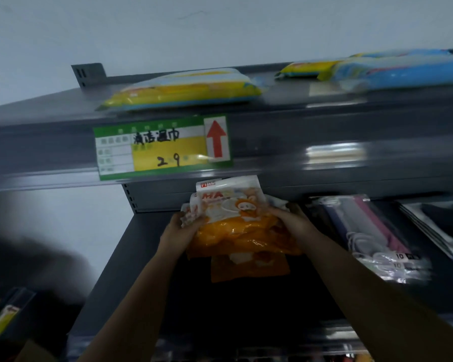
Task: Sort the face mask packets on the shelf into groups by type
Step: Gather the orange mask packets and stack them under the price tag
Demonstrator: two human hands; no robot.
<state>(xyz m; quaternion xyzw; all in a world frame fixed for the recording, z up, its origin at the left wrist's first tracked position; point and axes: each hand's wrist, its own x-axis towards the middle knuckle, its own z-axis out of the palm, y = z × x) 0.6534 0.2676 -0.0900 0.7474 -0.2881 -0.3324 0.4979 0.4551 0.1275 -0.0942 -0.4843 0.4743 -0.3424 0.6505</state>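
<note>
While your left hand (177,231) and right hand (293,220) clamp a stack of orange-and-white mask packets (236,223) from both sides, it hovers over the dark shelf (131,257), left of the pink-and-grey packets (372,231).

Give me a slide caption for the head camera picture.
Both hands hold orange mask packets at a grey shelf.

Person, two bare forearms with no sleeves, watch or rings visible; left hand (179,232), right hand (292,220), ungloved, image blurred.
</note>
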